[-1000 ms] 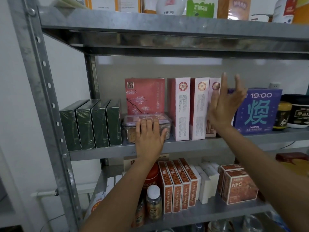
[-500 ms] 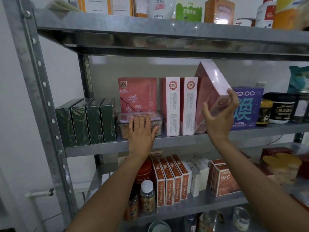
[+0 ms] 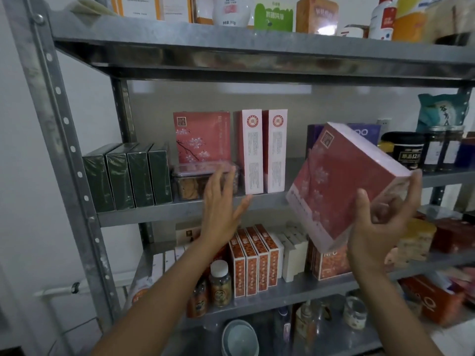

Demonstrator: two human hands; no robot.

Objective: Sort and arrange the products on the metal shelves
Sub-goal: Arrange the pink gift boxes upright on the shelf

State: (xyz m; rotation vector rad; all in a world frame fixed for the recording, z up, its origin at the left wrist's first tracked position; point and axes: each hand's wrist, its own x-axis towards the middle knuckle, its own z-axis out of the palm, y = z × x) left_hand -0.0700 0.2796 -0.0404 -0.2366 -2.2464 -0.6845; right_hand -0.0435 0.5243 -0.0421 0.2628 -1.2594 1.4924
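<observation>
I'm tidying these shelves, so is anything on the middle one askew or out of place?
Yes: the red blossom box is off the middle shelf, tilted in the right hand, with a gap beside the two upright pink boxes.

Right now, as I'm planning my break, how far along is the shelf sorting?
Done: four dark green boxes and two pink-and-white cartons stand in rows on the middle metal shelf. In hand: the right hand holds a red flowered box, tilted, off the shelf; the left hand hovers open by the clear plastic tub. Left: shelving that box, perhaps beside the cartons.
</observation>
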